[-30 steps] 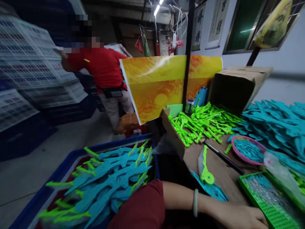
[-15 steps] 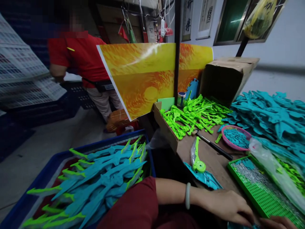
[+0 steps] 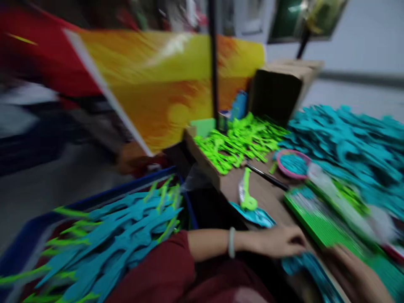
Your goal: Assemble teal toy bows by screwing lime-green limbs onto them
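My left hand (image 3: 282, 243), below a pale bracelet, has its fingers curled in at the end of a blue plastic part (image 3: 311, 269). What sits between those fingers is blurred. My right hand (image 3: 355, 269) is along the other side of this part, smeared by motion, so its grip does not show. Just beyond my left hand, another blue plastic part (image 3: 257, 215) rests at the table's edge. A bright green piece with a round end and a silvery blade (image 3: 248, 195) lies against it.
On my left, a blue crate (image 3: 28, 240) holds stacked blue-and-green pieces. Green parts (image 3: 240, 141) and blue parts (image 3: 347, 139) are heaped on the table (image 3: 232, 183). A black-handled tool (image 3: 268, 176), a pink bowl (image 3: 293, 174) and a green tray (image 3: 322, 219) lie nearer. A person in red (image 3: 47, 50) stands behind.
The view has swung left to right and tilted down, so the scene sits further left and higher. More of the blue part and of my right hand now shows; the hands look further apart.
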`<control>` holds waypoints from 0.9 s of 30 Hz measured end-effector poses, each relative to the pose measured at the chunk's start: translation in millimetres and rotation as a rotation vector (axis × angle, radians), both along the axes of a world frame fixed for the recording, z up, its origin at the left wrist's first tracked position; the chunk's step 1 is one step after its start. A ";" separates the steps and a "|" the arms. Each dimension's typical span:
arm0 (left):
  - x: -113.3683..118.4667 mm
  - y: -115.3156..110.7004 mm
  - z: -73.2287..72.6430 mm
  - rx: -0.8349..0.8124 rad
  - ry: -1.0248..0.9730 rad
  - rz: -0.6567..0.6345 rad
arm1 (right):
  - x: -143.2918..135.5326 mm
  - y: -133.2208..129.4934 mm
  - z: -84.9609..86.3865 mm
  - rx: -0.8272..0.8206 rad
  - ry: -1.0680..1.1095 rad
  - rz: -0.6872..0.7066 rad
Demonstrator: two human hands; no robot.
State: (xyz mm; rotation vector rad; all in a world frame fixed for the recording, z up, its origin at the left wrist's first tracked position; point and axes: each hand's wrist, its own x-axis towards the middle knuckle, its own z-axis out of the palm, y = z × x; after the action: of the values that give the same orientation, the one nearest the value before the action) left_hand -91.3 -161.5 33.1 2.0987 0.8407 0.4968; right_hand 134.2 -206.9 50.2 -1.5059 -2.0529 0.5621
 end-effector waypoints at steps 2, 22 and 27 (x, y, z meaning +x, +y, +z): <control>-1.0 -4.9 -2.8 -0.040 -0.049 -0.025 | -6.3 -5.5 18.7 -0.104 -0.063 0.120; 28.4 42.8 -19.1 0.051 -0.033 -0.306 | 15.0 20.7 22.3 -0.041 0.137 0.328; 24.1 50.6 -18.8 0.034 -0.025 -0.360 | 13.6 22.3 17.2 -0.030 0.154 0.335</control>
State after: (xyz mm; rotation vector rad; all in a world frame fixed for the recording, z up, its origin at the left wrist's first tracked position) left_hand -67.2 -110.9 14.3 2.2066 0.4263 0.3443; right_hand 147.8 -184.6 67.4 -1.0998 -2.1941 0.8130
